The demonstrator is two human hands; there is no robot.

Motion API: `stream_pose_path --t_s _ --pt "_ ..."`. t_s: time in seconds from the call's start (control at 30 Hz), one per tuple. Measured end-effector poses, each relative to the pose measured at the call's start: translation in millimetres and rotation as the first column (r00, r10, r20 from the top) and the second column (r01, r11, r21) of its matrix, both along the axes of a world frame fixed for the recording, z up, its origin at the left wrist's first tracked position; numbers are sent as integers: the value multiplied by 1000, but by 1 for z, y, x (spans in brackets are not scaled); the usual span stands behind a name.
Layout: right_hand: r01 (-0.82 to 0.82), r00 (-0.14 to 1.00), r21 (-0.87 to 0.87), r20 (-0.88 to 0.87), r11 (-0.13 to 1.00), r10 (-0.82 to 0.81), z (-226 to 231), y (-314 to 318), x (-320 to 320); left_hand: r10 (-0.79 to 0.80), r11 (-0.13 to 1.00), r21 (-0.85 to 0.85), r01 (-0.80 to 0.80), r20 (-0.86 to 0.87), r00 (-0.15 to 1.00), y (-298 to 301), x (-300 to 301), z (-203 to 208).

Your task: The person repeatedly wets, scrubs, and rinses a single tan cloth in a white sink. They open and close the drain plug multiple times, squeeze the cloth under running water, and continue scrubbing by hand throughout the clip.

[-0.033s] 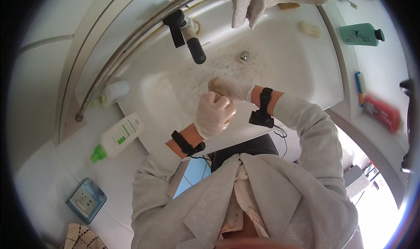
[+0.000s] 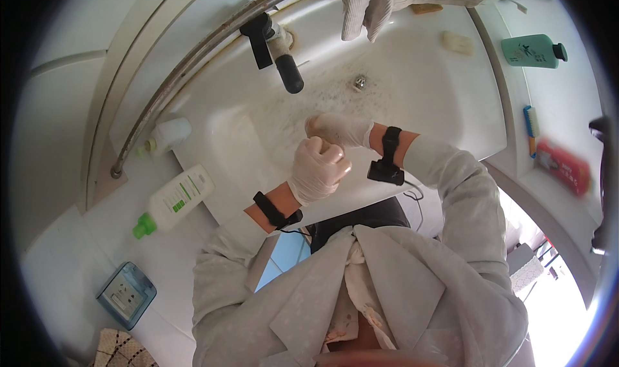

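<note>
My left hand (image 2: 319, 171) and my right hand (image 2: 338, 129), both in thin translucent gloves, meet over the near side of a white sink basin (image 2: 425, 109). Fingers of the left hand are curled into a fist against the right hand's fingers. The right hand is closed too, its fingertips bent inward. Whatever they grip, if anything, is hidden between them. Grey-brown dirty suds or water marks (image 2: 303, 106) spread over the basin floor beyond the hands, around a metal drain (image 2: 360, 83). A dark-tipped tap (image 2: 288, 70) reaches over the basin from the far left.
A light ribbed cloth (image 2: 364, 9) hangs over the far rim, near a soap bar (image 2: 457, 43). To the left lie a white bottle with green cap (image 2: 177, 199) and a smaller white bottle (image 2: 169, 136). Right ledge: green bottle (image 2: 532, 51), brush (image 2: 530, 128), red bottle (image 2: 562, 166).
My left hand has shifted very slightly right and toward me, its fist turning a little against the right hand. The right hand has moved barely at all.
</note>
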State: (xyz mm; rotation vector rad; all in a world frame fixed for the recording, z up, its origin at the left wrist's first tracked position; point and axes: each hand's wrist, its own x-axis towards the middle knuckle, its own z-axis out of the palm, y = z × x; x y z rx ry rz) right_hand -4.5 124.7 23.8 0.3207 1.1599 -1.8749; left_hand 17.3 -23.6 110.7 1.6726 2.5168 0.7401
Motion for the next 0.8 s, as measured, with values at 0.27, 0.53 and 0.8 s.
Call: stream_pose_path --t_s 0.27,0.53,0.8 --pt "-130 982 223 -104 966 157 34 19 -1 -105 993 42 107 -27 994 4 4 -6" --pt "545 817 -591 533 595 -219 27 19 60 136 964 217 -153 89 987 -10 13 31" --pt "228 915 -326 394 918 -87 15 4 27 -195 978 44 204 -159 968 17 16 25"
